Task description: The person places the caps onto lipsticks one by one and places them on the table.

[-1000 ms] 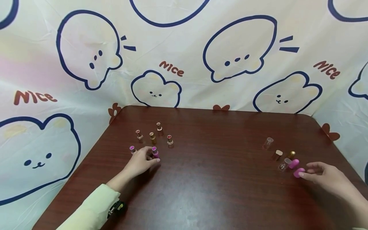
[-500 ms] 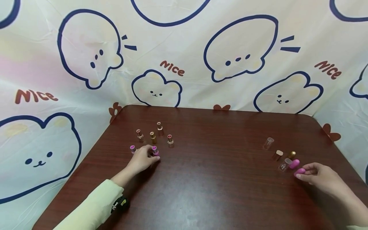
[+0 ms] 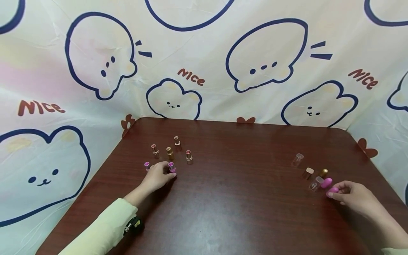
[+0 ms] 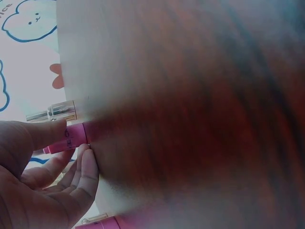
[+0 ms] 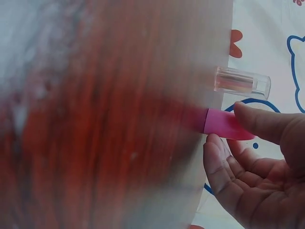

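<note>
At the table's left side, my left hand (image 3: pixel 156 179) holds an uncapped pink lipstick (image 3: pixel 171 165) between thumb and fingers. In the left wrist view this lipstick (image 4: pixel 71 137) stands on the tabletop, its base partly covered by the thumb. Another pink lipstick (image 3: pixel 147 164) stands just left of that hand, its lower part hidden. On the right, the thumb and fingers of my right hand (image 3: pixel 358 198) pinch a pink lipstick cap (image 3: pixel 332 191). The right wrist view shows that cap (image 5: pixel 224 125) upright, its edge at the tabletop.
Behind the left hand stand several uncapped lipsticks, among them a gold one (image 3: pixel 169 153) and a red-tipped one (image 3: pixel 188 157). Near the right hand are a second pink cap (image 3: pixel 326 182), a gold cap (image 3: pixel 323 173), a brownish cap (image 3: pixel 308 172) and two clear caps (image 3: pixel 298 160).
The right hand's fingers have closed in around the pink cap. The left hand's thumb has come in against its lipstick. Lipsticks and caps stay where they were.
</note>
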{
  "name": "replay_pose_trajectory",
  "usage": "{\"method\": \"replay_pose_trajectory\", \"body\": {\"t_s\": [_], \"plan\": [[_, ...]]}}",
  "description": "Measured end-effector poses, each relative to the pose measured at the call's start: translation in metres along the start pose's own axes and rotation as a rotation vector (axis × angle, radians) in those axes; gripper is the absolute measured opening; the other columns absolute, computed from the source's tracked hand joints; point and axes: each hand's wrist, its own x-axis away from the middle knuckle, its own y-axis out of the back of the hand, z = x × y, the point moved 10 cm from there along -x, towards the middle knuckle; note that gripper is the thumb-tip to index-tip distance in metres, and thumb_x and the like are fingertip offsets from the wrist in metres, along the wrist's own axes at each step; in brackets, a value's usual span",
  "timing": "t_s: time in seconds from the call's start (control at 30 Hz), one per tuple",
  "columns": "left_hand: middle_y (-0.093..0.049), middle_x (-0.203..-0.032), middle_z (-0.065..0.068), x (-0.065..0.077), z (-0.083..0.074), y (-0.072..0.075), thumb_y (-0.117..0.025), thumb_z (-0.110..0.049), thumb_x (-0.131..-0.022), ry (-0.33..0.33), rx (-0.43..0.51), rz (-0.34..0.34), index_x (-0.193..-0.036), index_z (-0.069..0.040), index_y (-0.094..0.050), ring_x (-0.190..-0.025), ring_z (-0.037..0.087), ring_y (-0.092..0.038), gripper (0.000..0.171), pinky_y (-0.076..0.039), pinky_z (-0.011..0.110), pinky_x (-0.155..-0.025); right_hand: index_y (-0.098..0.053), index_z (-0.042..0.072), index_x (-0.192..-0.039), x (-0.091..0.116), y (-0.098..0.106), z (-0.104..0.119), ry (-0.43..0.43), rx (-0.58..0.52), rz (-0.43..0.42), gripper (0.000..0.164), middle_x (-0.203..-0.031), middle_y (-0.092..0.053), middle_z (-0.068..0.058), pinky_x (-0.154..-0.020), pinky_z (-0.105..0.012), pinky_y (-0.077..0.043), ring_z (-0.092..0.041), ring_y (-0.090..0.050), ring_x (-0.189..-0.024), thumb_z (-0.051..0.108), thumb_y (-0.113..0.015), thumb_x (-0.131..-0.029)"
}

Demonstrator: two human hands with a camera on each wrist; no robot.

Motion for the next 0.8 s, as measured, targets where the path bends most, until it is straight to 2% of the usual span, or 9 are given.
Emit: {"method": "replay_pose_trajectory", "body": {"t_s": [0.3, 0.67, 0.8], "plan": [[-0.062, -0.080, 0.002, 0.000, -0.001, 0.003, -0.070, -0.021, -0.075, -0.002, 0.012, -0.002, -0.090, -0.009, -0.061, -0.073, 0.015, -0.056, 0.021, -0.043, 0.036, -0.068, -0.058, 0.001, -0.090, 0.001, 0.006, 0.000, 0.002, 0.044, -0.026, 0.049, -0.074, -0.061, -0.003, -0.051, -0.027, -0.038, -0.014, -0.054, -0.059, 0.046, -0.065, -0.074], [-0.061, -0.073, -0.001, -0.001, -0.007, 0.012, -0.071, -0.024, -0.072, -0.010, 0.011, -0.024, -0.078, -0.011, -0.061, -0.068, 0.015, -0.052, 0.017, -0.041, 0.033, -0.063, -0.056, -0.004, -0.093, 0.002, 0.029, -0.009, -0.055, 0.027, -0.062, 0.060, -0.077, -0.060, -0.007, -0.051, -0.030, -0.045, -0.018, -0.056, -0.063, 0.052, -0.064, -0.072], [-0.060, -0.070, -0.002, -0.001, -0.013, 0.013, -0.072, -0.023, -0.070, -0.030, 0.010, -0.037, -0.077, -0.012, -0.061, -0.063, 0.013, -0.051, 0.017, -0.041, 0.031, -0.060, -0.055, -0.006, -0.095, 0.001, 0.037, -0.006, -0.049, 0.008, -0.078, 0.062, -0.078, -0.059, -0.010, -0.052, -0.031, -0.045, -0.020, -0.055, -0.066, 0.052, -0.061, -0.074]]}}
